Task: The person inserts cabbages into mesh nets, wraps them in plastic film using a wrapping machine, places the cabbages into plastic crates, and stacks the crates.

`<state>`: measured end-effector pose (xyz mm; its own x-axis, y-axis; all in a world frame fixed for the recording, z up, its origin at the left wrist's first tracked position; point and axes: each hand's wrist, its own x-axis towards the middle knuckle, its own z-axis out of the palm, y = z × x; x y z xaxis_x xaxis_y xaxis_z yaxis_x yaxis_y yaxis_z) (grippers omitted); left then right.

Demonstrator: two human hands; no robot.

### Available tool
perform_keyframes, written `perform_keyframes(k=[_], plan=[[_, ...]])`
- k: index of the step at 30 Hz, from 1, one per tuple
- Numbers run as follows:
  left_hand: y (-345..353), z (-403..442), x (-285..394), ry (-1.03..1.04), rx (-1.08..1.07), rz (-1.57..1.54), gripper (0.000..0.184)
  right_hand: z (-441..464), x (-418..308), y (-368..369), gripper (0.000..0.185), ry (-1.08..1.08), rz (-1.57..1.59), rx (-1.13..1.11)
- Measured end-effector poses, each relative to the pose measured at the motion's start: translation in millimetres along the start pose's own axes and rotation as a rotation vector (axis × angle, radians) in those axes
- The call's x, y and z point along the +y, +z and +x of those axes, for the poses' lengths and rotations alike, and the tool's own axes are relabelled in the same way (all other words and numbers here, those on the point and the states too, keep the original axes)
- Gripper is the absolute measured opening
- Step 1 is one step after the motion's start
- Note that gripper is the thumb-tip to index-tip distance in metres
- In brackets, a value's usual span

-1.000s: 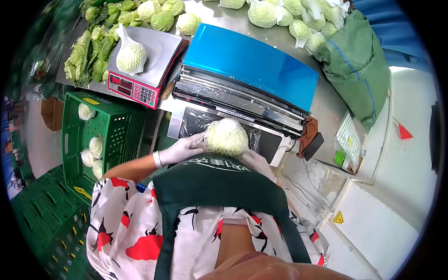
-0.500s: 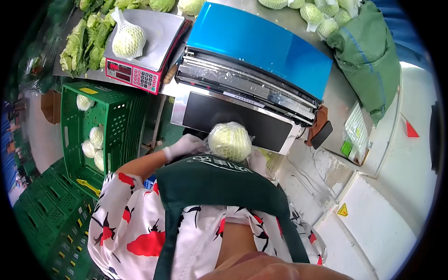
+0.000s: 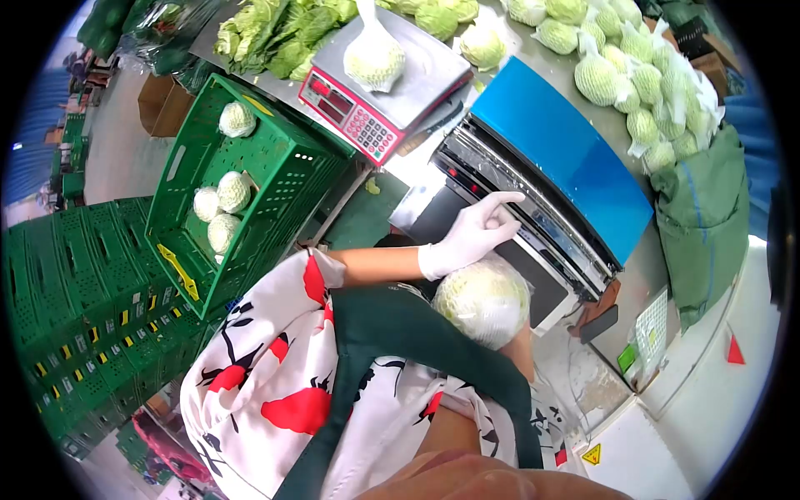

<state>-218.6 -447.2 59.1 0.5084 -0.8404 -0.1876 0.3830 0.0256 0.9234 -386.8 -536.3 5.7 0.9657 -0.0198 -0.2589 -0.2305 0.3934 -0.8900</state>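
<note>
My left hand (image 3: 473, 236), in a white glove, reaches over the front of a blue-covered film wrapping machine (image 3: 575, 158). Its index finger is stretched out near the machine's front bars, the other fingers are partly curled, and nothing is in it. Close below sits a round cabbage (image 3: 483, 302) in a white foam net and clear film, held up in front of my dark green apron (image 3: 392, 333). My right forearm (image 3: 521, 354) runs up behind the cabbage; my right hand is hidden by it, apparently supporting it. The machine's black plate (image 3: 537, 287) lies beyond the cabbage.
A netted cabbage (image 3: 373, 60) stands on a red scale (image 3: 354, 117). Several wrapped cabbages lie in a green crate (image 3: 275, 200) at left. Loose leaves (image 3: 275, 37), several netted cabbages (image 3: 642, 79) and a green sack (image 3: 704, 217) surround the machine.
My view has turned, so the scene has shifted and tilted. My left hand has left the cabbage and moved up to the machine's front. The cabbage is now nearer my chest.
</note>
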Motion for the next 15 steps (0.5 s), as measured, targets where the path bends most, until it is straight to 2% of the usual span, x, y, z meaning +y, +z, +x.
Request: perform_keyframes(k=[1, 3, 4, 5, 6, 7, 9, 10, 11, 13, 15], plan=[[-2, 1, 7, -0.047, -0.038, 0.058, 0.045, 3, -7, 0, 0.028, -0.061, -0.195, 0.13], [-19, -2, -3, -0.145, -0.168, 0.015, 0.048, 19, -6, 2, 0.029, -0.195, -0.443, 0.686], [-33, -8, 0, -0.45, -0.402, -0.296, 0.054, 29, -13, 13, 0.034, -0.279, -0.342, 1.079], [-46, -19, -10, -0.814, -0.455, -0.716, 0.051, 37, -38, 22, 0.038, -0.378, -0.53, 1.209], [-54, -24, -19, -0.963, -0.323, -0.883, 0.049, 46, -59, 30, 0.037, -0.413, -0.653, 1.229], [-68, -29, -22, -0.913, -0.383, -1.01, 0.048, 55, -74, 29, 0.037, -0.446, -0.776, 1.242], [-106, -38, -22, -0.629, -0.196, -0.881, 0.042, 78, -94, 7, 0.037, -0.514, -0.857, 1.179], [-128, -43, -23, -0.473, -0.105, -0.774, 0.044, 86, -100, -18, 0.04, -0.445, -0.596, 1.114], [-144, -48, 0, -0.343, -0.084, -0.795, 0.047, 95, -108, -48, 0.043, -0.435, -0.462, 1.077], [-234, -60, -20, -0.077, 0.071, -0.487, 0.058, 110, -129, -110, 0.056, -0.333, -0.56, 1.179], [-279, -76, 47, -0.023, 0.304, -0.51, 0.064, 124, -155, -167, 0.066, -0.253, -0.501, 1.214]])
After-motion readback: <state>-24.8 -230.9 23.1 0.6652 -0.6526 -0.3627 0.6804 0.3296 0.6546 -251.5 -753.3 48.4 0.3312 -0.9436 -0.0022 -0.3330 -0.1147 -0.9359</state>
